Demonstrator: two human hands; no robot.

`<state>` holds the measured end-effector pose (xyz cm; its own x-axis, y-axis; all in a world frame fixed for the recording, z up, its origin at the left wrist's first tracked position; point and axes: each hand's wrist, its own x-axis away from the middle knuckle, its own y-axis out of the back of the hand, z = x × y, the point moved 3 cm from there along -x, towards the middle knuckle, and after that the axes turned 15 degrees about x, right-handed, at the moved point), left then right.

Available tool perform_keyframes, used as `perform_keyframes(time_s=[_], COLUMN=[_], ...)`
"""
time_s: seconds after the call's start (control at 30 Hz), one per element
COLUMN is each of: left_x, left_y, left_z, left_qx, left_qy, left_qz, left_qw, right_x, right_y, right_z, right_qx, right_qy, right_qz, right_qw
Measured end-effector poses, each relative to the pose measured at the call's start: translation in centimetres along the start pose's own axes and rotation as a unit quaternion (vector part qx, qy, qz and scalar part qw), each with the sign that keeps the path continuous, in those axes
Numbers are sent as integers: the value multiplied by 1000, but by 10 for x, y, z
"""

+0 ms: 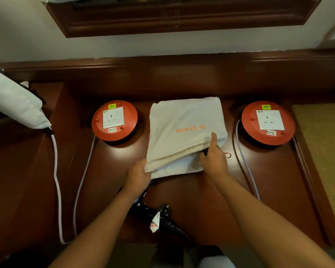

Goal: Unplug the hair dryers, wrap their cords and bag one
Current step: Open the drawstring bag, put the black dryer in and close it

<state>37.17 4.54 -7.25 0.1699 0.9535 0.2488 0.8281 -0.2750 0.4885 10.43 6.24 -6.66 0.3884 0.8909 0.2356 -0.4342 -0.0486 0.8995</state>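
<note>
While flat on the desk, cream bag, mouth edge pinched in both grips, left, right.

Bag: "tracey". Socket reels: "5 METERS".

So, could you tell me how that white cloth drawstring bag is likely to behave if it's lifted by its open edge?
The white cloth drawstring bag will probably sag: its fabric creases where the left hand grips the corner. It bulges, and something black shows at the mouth by the right hand, so it may hang heavily and spill if tipped.
</note>
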Motion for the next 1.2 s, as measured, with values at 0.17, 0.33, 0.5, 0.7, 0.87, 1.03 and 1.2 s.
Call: perform_keyframes(time_s=[0.17,0.33,0.5,0.7,0.87,1.03,1.2], left_x=[-8,-19,-21,-10,5,32,69], left_y=[2,10,10,11,17,25,34], left_z=[-3,8,10,14,26,42,60], left_qx=[4,-26,-8,29,51,51,59], left_qy=[16,43,48,55,80,137,169], left_qz=[-13,-10,-27,-37,-24,-27,-51], left_qw=[1000,999,998,997,995,989,983], right_x=[-7,-3,-4,6,36,81,138], right_y=[-2,-9,-7,-4,-1,-10,-45], right_z=[0,-8,-13,-17,-22,1,30], right_qx=[25,103,148,151,80,67,101], right_qy=[-50,-89,-91,-41,-19,77,197], right_qz=[24,59,90,87,38,76,213], right_qw=[998,989,981,984,996,992,952])
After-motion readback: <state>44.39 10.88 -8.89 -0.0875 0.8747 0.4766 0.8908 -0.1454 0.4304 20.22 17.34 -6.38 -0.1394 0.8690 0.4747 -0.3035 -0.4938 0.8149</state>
